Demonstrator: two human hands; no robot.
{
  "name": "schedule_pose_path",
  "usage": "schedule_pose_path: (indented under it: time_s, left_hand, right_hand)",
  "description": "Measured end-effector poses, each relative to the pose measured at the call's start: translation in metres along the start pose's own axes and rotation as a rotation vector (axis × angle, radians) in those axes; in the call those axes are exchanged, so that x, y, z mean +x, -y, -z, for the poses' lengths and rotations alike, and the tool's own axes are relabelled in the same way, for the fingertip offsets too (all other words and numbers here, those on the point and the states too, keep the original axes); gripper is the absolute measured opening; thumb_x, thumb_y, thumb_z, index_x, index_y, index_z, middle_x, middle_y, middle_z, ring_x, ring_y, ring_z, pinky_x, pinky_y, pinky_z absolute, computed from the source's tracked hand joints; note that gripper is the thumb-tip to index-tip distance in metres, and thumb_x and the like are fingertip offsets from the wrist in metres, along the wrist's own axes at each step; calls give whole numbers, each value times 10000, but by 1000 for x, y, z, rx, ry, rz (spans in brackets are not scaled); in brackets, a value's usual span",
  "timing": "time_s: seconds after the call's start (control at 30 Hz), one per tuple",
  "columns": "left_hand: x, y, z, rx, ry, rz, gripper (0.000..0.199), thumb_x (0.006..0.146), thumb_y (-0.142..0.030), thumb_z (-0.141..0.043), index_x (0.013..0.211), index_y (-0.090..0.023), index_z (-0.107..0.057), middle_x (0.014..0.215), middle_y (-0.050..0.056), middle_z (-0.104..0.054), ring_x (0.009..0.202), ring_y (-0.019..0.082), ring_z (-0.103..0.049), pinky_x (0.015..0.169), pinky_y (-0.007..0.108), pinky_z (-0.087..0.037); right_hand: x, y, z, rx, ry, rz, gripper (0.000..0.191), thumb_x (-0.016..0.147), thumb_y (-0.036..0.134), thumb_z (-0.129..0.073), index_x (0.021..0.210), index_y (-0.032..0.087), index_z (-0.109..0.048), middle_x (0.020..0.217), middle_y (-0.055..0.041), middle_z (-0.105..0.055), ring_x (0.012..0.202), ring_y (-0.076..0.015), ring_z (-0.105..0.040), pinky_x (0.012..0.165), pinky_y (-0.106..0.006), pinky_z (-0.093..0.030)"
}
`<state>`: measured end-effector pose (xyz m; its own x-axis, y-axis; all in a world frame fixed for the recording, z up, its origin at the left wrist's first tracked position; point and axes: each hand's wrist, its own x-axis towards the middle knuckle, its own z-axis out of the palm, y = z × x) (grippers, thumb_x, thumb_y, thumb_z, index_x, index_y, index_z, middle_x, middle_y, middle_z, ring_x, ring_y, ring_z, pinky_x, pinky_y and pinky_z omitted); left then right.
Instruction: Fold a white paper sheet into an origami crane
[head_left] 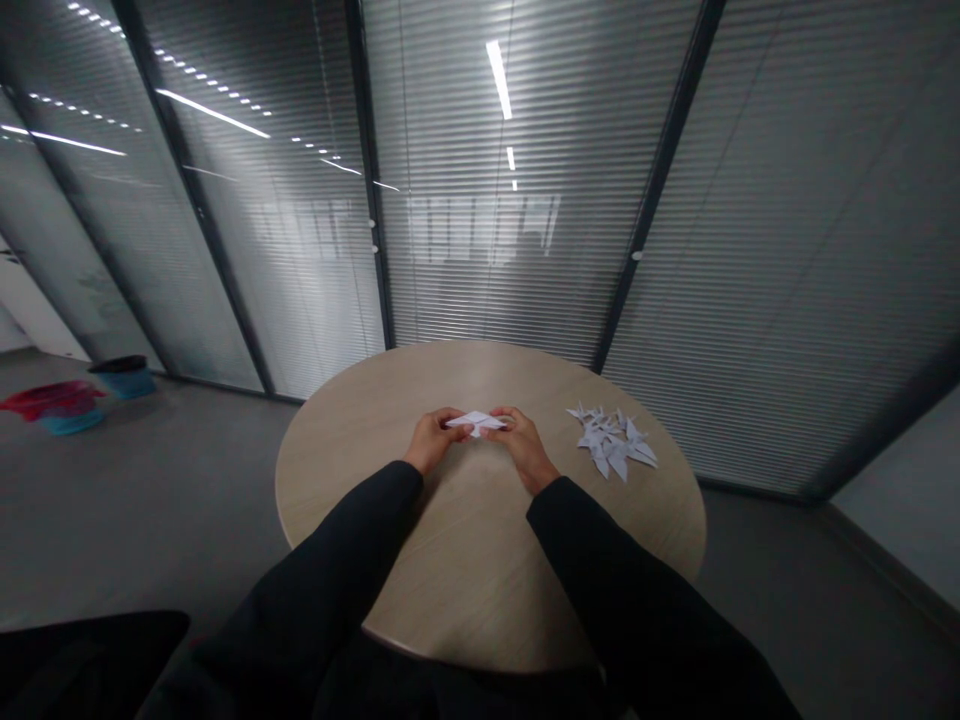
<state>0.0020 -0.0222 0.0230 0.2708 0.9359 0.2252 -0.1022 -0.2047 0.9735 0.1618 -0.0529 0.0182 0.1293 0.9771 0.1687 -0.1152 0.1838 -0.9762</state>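
Note:
A small piece of white folded paper (477, 421) is held between my two hands above the middle of the table. It is roughly diamond-shaped, with its long points to the left and right. My left hand (435, 438) pinches its left end between thumb and fingers. At the other end, my right hand (525, 447) has its fingers closed on the paper in the same way. To the right of my right hand lies a pile of white folded paper cranes (615, 440), with pointed tips sticking out.
The round wooden table (480, 570) stands close to a glass wall with blinds (510, 280). On the floor at the far left are a blue bin with a red liner (60, 402) and a blue bin with a dark liner (126, 378).

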Motion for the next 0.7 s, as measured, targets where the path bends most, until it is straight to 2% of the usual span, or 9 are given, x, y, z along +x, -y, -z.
schedule_pose_path:
  time_s: [0.13, 0.27, 0.4, 0.47, 0.6, 0.67, 0.7]
  left_hand:
    - [0, 1, -1, -12, 13, 6, 379, 556, -297, -799, 813, -72, -637, 673, 49, -640, 573, 119, -579, 601, 248, -462]
    - [2, 1, 0, -64, 22, 37, 400, 529, -267, -819, 809, -59, -624, 671, 49, -646, 560, 117, -589, 598, 246, -478]
    - [3, 0, 2, -131, 14, 98, 425, 502, -225, -840, 821, -52, -617, 708, 63, -662, 593, 132, -620, 638, 255, -510]
    - [3, 0, 4, -159, 18, 113, 469, 512, -206, -842, 890, -53, -611, 756, 77, -673, 625, 146, -640, 673, 268, -527]
    - [3, 4, 7, -102, 78, 65, 637, 642, -251, -789, 1191, -61, -528, 789, 87, -675, 699, 173, -662, 734, 305, -540]
    - [2, 6, 10, 4, 100, -35, 653, 768, -359, -685, 1305, -72, -449, 842, 110, -675, 781, 193, -664, 753, 334, -540]
    - [2, 7, 11, 77, 101, -112, 647, 822, -408, -614, 1346, -87, -412, 939, 137, -668, 880, 211, -655, 781, 352, -535]
  right_hand:
    - [0, 2, -1, 11, -32, -25, 538, 450, 259, -780, 908, 153, -518, 779, -8, -643, 749, -157, -590, 741, -272, -418]
    - [2, 3, 1, 28, -4, -13, 514, 446, 256, -787, 871, 149, -517, 750, 2, -634, 719, -145, -578, 714, -260, -405]
    - [3, 5, 2, 44, 26, -11, 517, 437, 243, -802, 861, 144, -524, 761, -6, -646, 713, -144, -588, 720, -263, -419]
    - [4, 4, 3, 61, 40, -18, 515, 440, 231, -809, 865, 140, -532, 778, -12, -654, 722, -141, -594, 730, -260, -430]
    - [4, 0, 6, 141, 54, -85, 518, 473, 208, -818, 911, 127, -554, 819, -30, -662, 755, -141, -616, 768, -259, -467]
    - [3, -3, 8, 214, 51, -136, 501, 502, 193, -816, 928, 119, -561, 857, -45, -663, 774, -135, -623, 791, -249, -483]
    - [3, -4, 9, 248, 49, -154, 486, 518, 183, -812, 930, 117, -562, 877, -52, -662, 781, -131, -625, 798, -241, -489]
